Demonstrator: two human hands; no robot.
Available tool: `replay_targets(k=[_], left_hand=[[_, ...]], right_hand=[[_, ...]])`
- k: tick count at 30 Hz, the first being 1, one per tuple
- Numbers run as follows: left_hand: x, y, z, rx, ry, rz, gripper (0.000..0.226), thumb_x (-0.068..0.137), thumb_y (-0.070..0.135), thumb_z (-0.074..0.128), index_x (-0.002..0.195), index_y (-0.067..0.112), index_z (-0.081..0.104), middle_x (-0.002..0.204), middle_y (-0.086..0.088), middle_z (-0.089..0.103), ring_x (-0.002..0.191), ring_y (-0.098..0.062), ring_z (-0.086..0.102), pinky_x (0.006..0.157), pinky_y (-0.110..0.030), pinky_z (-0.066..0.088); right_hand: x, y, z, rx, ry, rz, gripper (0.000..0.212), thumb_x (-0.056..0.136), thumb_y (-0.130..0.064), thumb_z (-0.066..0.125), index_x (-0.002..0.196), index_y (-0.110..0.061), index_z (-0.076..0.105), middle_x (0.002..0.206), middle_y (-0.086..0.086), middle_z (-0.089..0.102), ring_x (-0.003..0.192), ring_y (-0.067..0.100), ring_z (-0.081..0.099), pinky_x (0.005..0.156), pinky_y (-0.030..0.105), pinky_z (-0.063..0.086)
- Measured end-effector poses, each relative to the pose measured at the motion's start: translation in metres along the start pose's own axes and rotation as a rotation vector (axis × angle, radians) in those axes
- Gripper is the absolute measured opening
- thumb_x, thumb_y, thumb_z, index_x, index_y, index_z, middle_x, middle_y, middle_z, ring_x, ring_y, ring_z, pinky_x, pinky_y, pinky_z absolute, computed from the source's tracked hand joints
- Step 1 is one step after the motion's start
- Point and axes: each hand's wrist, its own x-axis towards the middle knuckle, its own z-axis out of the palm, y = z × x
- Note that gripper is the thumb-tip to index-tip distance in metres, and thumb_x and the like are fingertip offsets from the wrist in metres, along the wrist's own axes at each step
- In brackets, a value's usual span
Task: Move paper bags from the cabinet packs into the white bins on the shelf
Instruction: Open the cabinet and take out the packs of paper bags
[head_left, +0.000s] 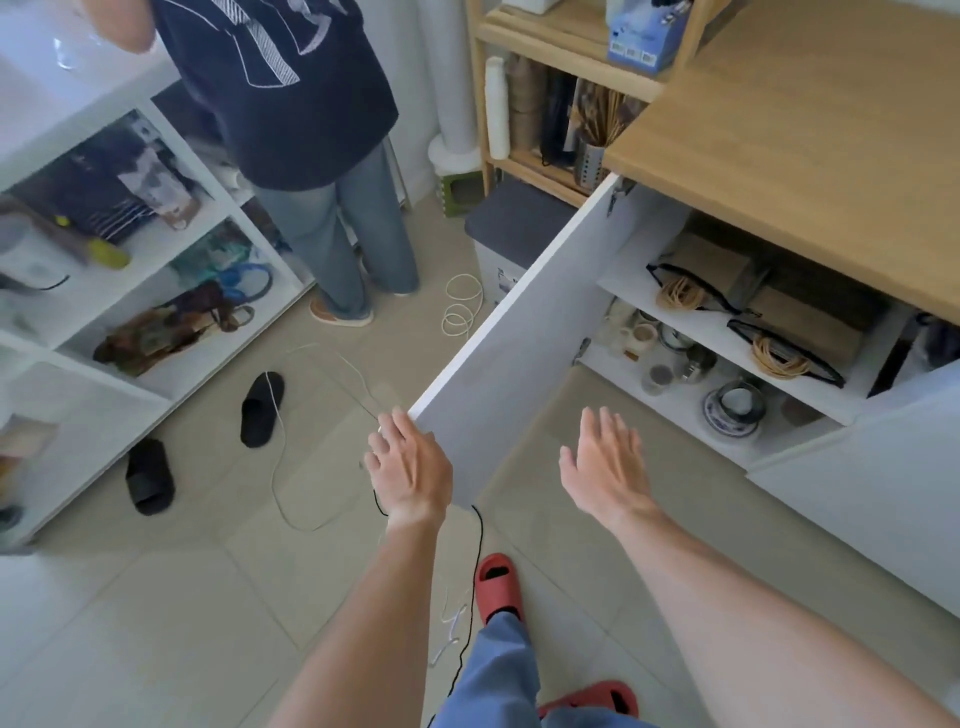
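Two hands, left (410, 467), right (605, 462), fingers straight, two bag packs (727, 280)

bare forearms | blue trousers (501, 670) | red slippers (497, 584) (open-toed)

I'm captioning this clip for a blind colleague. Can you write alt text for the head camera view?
Seen from above, a person's open left hand touches the edge of an open white cabinet door, the open right hand beside it. Inside, packs of brown paper bags lie on the upper shelf above jars and dishes. Another person stands at a white shelf unit.
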Motion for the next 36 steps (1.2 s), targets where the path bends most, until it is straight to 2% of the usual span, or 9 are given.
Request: replay_targets(k=[4,10,16,19,22,27,31,34,36], left_hand=[[0.037,-0.002,-0.006,0.015,-0.046,-0.097,0.070,0.098,0.039,0.040,0.152,0.003,0.012,0.160,-0.017,0.015,0.143,-0.036,0.018,0.115,-0.046,0.019],[0.076,0.002,-0.013,0.044,-0.028,-0.135,0.087,0.094,0.041,0.044,0.152,-0.003,-0.002,0.162,-0.023,0.002,0.148,-0.039,0.003,0.118,-0.052,0.007],[0.094,0.031,0.004,0.065,0.048,-0.020,0.098,0.084,0.029,0.062,0.150,-0.009,0.002,0.158,-0.030,0.007,0.146,-0.044,0.003,0.116,-0.055,0.006],[0.098,0.056,0.014,0.103,0.113,0.279,0.090,0.081,0.015,0.061,0.153,-0.003,0.011,0.160,-0.025,0.011,0.149,-0.038,0.008,0.118,-0.051,0.001],[0.098,0.110,0.032,0.024,0.029,0.572,0.074,0.085,0.018,0.056,0.151,0.004,0.024,0.159,-0.021,0.022,0.147,-0.035,0.018,0.118,-0.051,0.013],[0.137,0.236,0.086,-0.174,-0.094,0.626,0.054,0.095,0.018,0.050,0.146,0.007,0.036,0.153,-0.020,0.035,0.141,-0.034,0.030,0.114,-0.046,0.025],[0.188,0.332,0.146,-0.219,-0.168,0.700,0.043,0.099,0.017,0.043,0.140,0.007,0.048,0.137,-0.016,0.053,0.127,-0.034,0.047,0.105,-0.045,0.036],[0.220,0.398,0.181,-0.252,-0.151,0.799,0.040,0.100,0.018,0.043,0.137,0.007,0.052,0.129,-0.018,0.060,0.119,-0.035,0.055,0.100,-0.044,0.042],[0.235,0.432,0.199,-0.253,-0.137,0.834,0.039,0.100,0.019,0.044,0.134,0.006,0.054,0.123,-0.018,0.062,0.114,-0.033,0.057,0.096,-0.042,0.045]], right_hand=[[0.026,-0.026,-0.003,0.035,-0.004,-0.008,0.068,0.103,-0.038,0.039,0.157,-0.004,0.014,0.164,0.019,0.015,0.152,0.030,0.012,0.123,0.044,0.010],[0.057,-0.037,-0.015,0.090,0.009,0.044,0.068,0.104,-0.038,0.038,0.157,-0.005,0.013,0.165,0.018,0.012,0.153,0.030,0.010,0.123,0.044,0.007],[0.077,-0.005,-0.023,0.151,0.025,0.206,0.066,0.105,-0.038,0.035,0.158,-0.006,0.011,0.166,0.017,0.008,0.153,0.029,0.006,0.122,0.043,0.003],[0.091,0.022,-0.028,0.176,0.034,0.282,0.066,0.105,-0.038,0.035,0.158,-0.006,0.011,0.166,0.017,0.007,0.153,0.029,0.005,0.123,0.043,0.004],[0.114,0.053,-0.034,0.182,0.061,0.332,0.066,0.105,-0.037,0.036,0.158,-0.005,0.012,0.165,0.020,0.008,0.152,0.032,0.007,0.124,0.045,0.005],[0.204,0.125,-0.033,0.133,0.191,0.384,0.061,0.102,-0.036,0.043,0.152,-0.005,0.026,0.157,0.025,0.024,0.145,0.038,0.024,0.119,0.050,0.019],[0.288,0.184,-0.018,0.150,0.258,0.388,0.050,0.101,-0.032,0.046,0.142,-0.005,0.039,0.137,0.024,0.044,0.121,0.038,0.047,0.102,0.047,0.041],[0.345,0.223,-0.006,0.242,0.315,0.449,0.046,0.099,-0.032,0.051,0.136,-0.008,0.045,0.131,0.021,0.047,0.114,0.038,0.053,0.093,0.051,0.049],[0.379,0.246,0.001,0.304,0.363,0.492,0.052,0.098,-0.035,0.051,0.143,-0.012,0.039,0.138,0.021,0.045,0.118,0.040,0.053,0.094,0.052,0.051]])
